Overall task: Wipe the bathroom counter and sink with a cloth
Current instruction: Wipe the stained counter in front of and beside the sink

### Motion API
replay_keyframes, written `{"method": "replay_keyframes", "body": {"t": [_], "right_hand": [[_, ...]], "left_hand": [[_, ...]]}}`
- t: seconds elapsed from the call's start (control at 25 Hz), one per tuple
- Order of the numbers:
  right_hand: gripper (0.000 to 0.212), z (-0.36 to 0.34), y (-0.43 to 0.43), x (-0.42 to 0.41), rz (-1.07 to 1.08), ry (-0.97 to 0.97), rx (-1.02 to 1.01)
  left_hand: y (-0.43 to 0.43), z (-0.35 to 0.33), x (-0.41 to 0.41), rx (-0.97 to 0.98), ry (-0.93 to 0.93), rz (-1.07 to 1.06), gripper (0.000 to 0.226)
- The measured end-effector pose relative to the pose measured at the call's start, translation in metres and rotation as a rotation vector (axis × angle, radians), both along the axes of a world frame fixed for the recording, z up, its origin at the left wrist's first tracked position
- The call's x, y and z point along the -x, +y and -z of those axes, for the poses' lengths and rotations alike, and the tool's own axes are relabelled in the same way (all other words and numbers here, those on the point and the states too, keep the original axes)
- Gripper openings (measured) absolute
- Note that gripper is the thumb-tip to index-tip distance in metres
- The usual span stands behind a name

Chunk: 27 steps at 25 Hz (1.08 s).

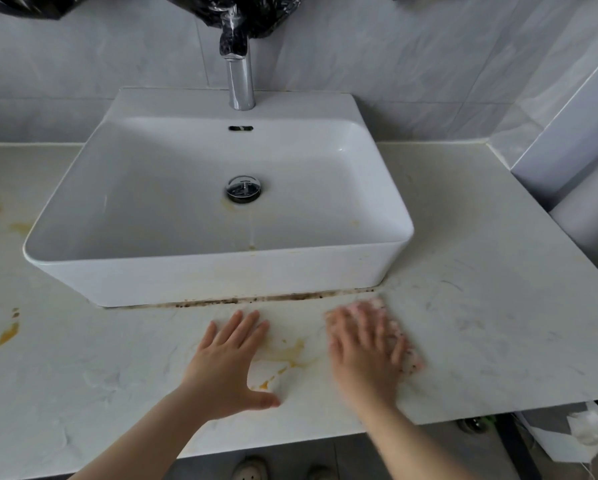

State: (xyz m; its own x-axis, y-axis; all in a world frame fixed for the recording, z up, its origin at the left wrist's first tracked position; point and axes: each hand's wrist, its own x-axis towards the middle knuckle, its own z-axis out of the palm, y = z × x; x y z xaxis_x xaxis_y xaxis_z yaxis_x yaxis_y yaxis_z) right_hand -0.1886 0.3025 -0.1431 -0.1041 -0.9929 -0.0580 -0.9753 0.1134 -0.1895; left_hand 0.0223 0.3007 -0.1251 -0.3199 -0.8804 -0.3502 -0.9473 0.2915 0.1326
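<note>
Cloth (410, 358), axis blurred, under right hand (363, 351), straight fingers (358, 318) pointing at sink (221, 275), left hand (226, 365) splayed flat on counter (481, 306)

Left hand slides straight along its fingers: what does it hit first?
Probably the sink's front wall, at the dark grime seam along its base. The left hand lies flat on the counter, fingers aimed there; only bare counter shows between.

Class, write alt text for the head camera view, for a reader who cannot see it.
A person's right hand presses a cloth on a pale bathroom counter, blurred, while the left hand rests flat beside orange stains. A white sink with a chrome faucet sits behind.
</note>
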Motion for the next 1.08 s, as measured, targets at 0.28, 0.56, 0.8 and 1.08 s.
{"method": "replay_keyframes", "body": {"t": [0.28,0.56,0.8,1.08], "right_hand": [[0.06,0.005,0.001,0.042,-0.249,0.128,0.026],[0.055,0.009,0.007,-0.02,-0.341,0.028,-0.107],[0.072,0.018,-0.02,0.033,-0.043,0.081,0.037],[0.048,0.013,0.022,0.028,-0.434,0.194,-0.036]], "left_hand": [[0.0,-0.002,-0.001,-0.009,0.015,-0.001,0.123],[-0.001,0.001,-0.001,0.0,0.009,-0.012,0.123],[0.0,0.002,-0.001,0.011,0.01,-0.005,0.123],[-0.001,0.001,0.001,-0.001,0.031,-0.01,0.125]]}}
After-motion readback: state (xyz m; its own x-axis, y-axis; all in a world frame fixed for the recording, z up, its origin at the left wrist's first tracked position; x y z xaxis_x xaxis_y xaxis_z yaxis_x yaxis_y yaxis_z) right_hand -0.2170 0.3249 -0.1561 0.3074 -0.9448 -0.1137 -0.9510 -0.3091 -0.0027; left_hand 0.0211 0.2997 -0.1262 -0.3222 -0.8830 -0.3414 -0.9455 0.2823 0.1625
